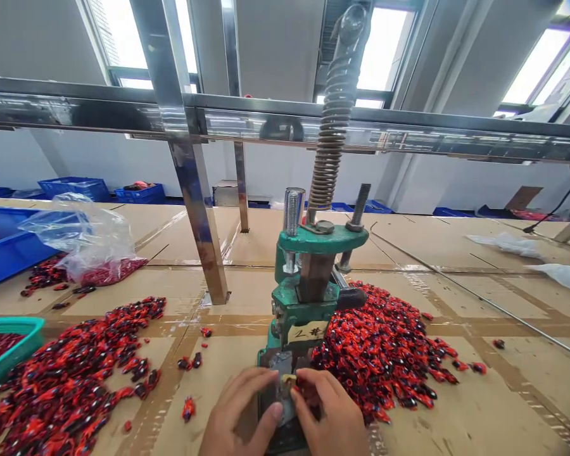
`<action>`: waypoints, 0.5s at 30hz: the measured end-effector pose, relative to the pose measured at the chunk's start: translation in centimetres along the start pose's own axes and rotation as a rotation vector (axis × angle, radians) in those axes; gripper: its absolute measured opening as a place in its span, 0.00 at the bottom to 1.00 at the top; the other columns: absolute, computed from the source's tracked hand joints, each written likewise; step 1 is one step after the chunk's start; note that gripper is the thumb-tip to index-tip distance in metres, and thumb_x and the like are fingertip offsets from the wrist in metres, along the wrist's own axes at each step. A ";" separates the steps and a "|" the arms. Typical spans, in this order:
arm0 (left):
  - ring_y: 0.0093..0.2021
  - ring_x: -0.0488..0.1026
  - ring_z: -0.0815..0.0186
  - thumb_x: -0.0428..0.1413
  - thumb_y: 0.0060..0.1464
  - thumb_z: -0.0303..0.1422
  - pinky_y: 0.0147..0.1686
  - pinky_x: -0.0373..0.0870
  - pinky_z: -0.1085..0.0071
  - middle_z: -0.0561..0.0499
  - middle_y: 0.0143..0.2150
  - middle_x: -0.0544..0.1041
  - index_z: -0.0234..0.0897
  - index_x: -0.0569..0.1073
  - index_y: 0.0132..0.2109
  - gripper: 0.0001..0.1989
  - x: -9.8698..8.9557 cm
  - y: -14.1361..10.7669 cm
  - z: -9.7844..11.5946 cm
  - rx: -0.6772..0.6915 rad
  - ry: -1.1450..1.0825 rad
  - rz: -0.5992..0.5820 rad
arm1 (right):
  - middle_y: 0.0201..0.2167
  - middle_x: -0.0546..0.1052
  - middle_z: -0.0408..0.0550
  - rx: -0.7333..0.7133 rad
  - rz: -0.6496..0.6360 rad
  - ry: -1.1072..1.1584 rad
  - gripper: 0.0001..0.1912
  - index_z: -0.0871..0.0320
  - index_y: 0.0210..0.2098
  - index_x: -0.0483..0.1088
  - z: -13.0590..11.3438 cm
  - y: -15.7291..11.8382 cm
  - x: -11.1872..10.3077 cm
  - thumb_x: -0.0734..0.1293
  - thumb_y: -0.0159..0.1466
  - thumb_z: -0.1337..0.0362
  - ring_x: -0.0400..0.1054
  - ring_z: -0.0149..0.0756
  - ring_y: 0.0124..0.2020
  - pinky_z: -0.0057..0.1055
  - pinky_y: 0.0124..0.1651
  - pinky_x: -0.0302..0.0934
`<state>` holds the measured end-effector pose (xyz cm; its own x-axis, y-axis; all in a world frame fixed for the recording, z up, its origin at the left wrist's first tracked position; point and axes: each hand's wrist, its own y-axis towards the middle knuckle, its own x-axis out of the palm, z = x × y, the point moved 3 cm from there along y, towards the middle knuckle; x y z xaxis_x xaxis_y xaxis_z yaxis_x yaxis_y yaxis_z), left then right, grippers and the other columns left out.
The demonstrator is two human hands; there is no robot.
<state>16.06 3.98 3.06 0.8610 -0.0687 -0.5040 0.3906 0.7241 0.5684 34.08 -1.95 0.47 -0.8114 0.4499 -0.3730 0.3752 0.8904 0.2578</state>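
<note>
A green hand press [306, 297] with a tall spring and a paper label stands in the middle. Both hands are at its base. My left hand [242, 411] has thumb and forefinger apart beside the metal plate [285, 367], with nothing seen between them. My right hand [330, 411] pinches a small part at the die; fingers hide most of it, and a little red shows. A small yellowish piece [289, 378] sits between the two hands. Red and black parts [380, 348] are heaped right of the press, and another heap [76, 373] lies to the left.
A green basket [28, 345] with dark red pieces is at the left edge. Behind it are a blue crate [9, 253] and a clear plastic bag [99, 234]. A steel post [202, 234] rises behind the press on the left. A thin rod [479, 294] lies at the right.
</note>
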 end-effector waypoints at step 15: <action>0.43 0.78 0.56 0.68 0.58 0.36 0.49 0.72 0.58 0.53 0.43 0.86 0.49 0.85 0.47 0.09 4.3 2.5 -2.0 -0.099 -0.005 -0.266 | 0.42 0.75 0.48 -0.141 -0.073 -0.285 0.06 0.59 0.37 0.75 1.0 1.9 -0.3 0.70 0.59 0.71 0.70 0.32 0.47 0.25 0.51 0.69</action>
<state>20.05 6.84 1.05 0.7340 -0.2683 -0.6239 0.5693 0.7440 0.3498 35.44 -0.33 0.18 -0.6685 0.4039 -0.6245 0.2382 0.9117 0.3347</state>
